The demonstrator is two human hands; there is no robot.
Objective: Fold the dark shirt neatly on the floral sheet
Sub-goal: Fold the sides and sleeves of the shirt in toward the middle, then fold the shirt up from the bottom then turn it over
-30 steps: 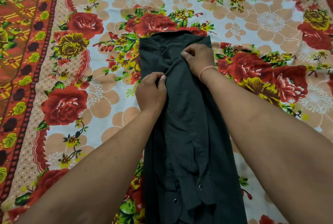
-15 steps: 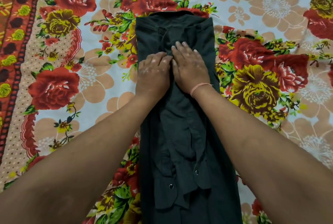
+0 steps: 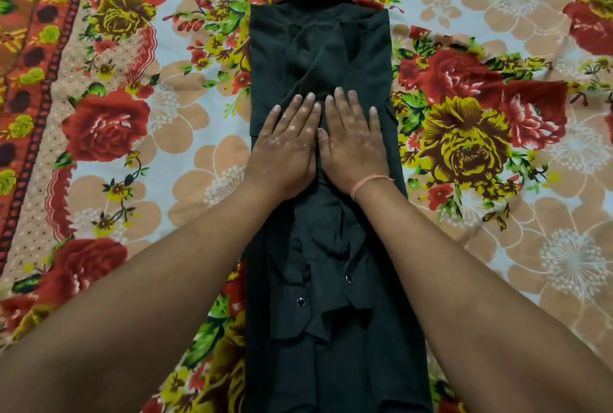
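Note:
The dark shirt (image 3: 318, 44) lies on the floral sheet (image 3: 172, 147) as a long narrow strip, its sides and sleeves folded inward, collar end far from me. Two snap buttons show on the folded sleeve cuffs lower down. My left hand (image 3: 287, 143) and my right hand (image 3: 353, 140) rest flat, palms down, side by side on the middle of the shirt, fingers stretched toward the collar. Neither hand holds any cloth. A thin pink band circles my right wrist. The shirt's lower end runs out of the frame between my forearms.
The sheet with red and yellow roses covers the whole view. Its orange patterned border (image 3: 30, 80) runs along the left side.
Both hands let go of the pinched cloth near the collar, flattened onto the shirt, and slid back toward me, side by side.

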